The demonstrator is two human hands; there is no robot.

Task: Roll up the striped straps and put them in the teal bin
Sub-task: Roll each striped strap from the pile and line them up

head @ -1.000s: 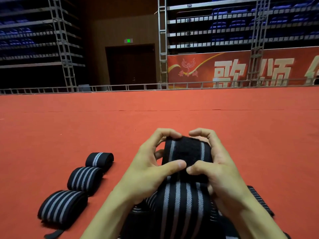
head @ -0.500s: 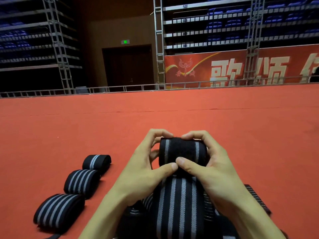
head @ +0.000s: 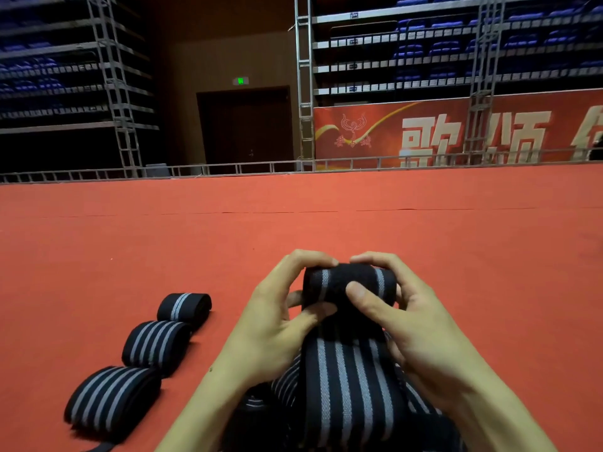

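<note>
Head view, single camera, looking forward and down.

Both hands meet at centre frame, low, over the red carpet (head: 326, 230). They hold one striped strap (head: 346, 285), black with grey lines, partly wound into a short roll lying crosswise between the palms.

The left hand (head: 270, 324) grips the roll's left end. Its fingers (head: 310, 257) curl over the top and its thumb presses the near face from below.

The right hand (head: 414, 327) grips the right end. Its fingers curl over the top, close to the left fingertips, and its thumb lies flat across the front of the roll. Both hands are closed firmly around the strap.

The unrolled tail (head: 349, 386) runs from the roll down toward me, between the wrists. It drops onto a loose heap (head: 284, 383) of more striped fabric at the bottom edge. I cannot tell how many straps are in the heap.

To the left, three rolled straps (head: 156, 345) lie on the carpet in a diagonal row, just beside one another and apart from the hands.

In the background I see a low rail at the carpet's far edge, a dark door (head: 246, 128) under a green exit sign (head: 240, 81), a metal truss (head: 303, 76), and a red banner (head: 456, 132) below tiers of blue seats.
</note>
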